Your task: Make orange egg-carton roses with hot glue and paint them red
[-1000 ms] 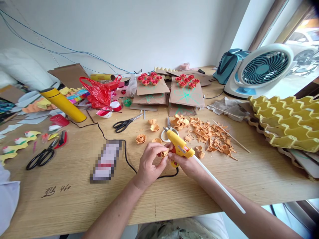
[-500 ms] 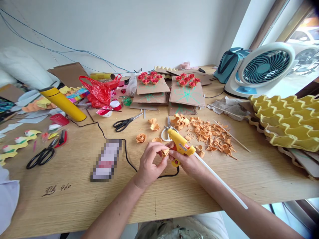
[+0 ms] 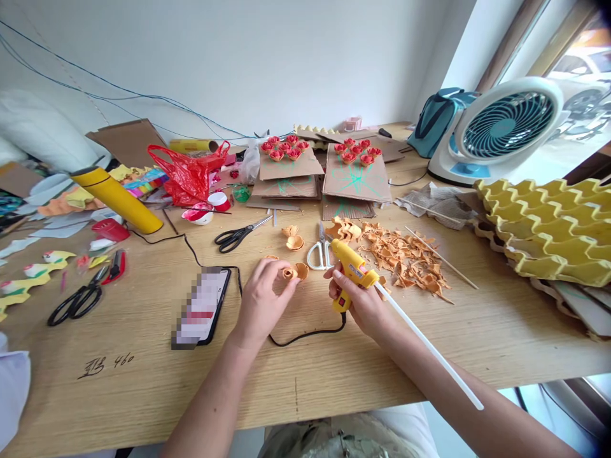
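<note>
Between the thumb and fingers of my left hand is a small orange rolled flower, pinched just above the table. Right behind it lies an orange cup-shaped piece, and farther back sits another orange cup. My right hand is wrapped round the handle of a yellow glue gun, its nozzle pointing up and away to the left. A long white glue stick sticks out of the back, over my right forearm. White-handled scissors lie just beyond the glue gun.
Orange scraps spread right of the glue gun, near a thin wooden stick. A phone and black scissors lie to the left. Red flowers stand on cardboard behind. Yellow egg trays are stacked at right, before a fan.
My left hand has moved left with the small orange flower, away from the glue gun. My right hand with the glue gun has shifted slightly right, so the two hands are now apart.
</note>
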{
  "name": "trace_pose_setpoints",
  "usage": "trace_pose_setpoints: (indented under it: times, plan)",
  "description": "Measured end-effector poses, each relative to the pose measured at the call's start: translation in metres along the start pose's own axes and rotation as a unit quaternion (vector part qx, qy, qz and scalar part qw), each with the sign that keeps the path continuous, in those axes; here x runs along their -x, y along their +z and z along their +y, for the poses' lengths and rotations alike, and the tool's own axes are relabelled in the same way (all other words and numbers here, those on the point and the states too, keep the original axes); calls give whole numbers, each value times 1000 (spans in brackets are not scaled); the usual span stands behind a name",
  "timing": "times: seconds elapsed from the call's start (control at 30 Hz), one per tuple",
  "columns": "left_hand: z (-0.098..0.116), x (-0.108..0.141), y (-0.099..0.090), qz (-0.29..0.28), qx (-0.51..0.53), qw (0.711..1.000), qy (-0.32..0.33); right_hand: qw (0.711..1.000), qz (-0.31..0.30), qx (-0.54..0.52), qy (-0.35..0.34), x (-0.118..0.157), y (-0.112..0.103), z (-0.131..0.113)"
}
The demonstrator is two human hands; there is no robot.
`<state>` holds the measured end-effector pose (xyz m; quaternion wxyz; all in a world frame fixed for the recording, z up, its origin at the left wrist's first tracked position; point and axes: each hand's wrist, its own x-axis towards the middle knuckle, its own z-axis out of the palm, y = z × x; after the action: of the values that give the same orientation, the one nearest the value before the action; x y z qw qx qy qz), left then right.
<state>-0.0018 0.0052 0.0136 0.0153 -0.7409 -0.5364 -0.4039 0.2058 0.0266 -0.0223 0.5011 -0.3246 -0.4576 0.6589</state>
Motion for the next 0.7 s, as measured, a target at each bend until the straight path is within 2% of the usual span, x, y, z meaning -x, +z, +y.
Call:
trace_pose_setpoints:
  times: [0.13, 0.23, 0.47, 0.57, 0.7]
  plan:
    - [-20, -2, -7, -47, -42, 995, -76, 999, 27, -24, 2, 0, 2, -7]
    - [-30, 2, -4, -99, -55, 987, -112, 998, 33, -44, 10, 1, 4, -9]
    - [-32, 12, 7, -191, -86, 963, -167, 997, 25, -58, 32, 3, 5, -11]
    - [-28, 12, 3, -189, -105, 963, -158, 997, 17, -68, 40, 4, 7, -14]
    - [-20, 8, 1, -129, -136, 977, -97, 995, -1, -86, 52, 4, 8, -15]
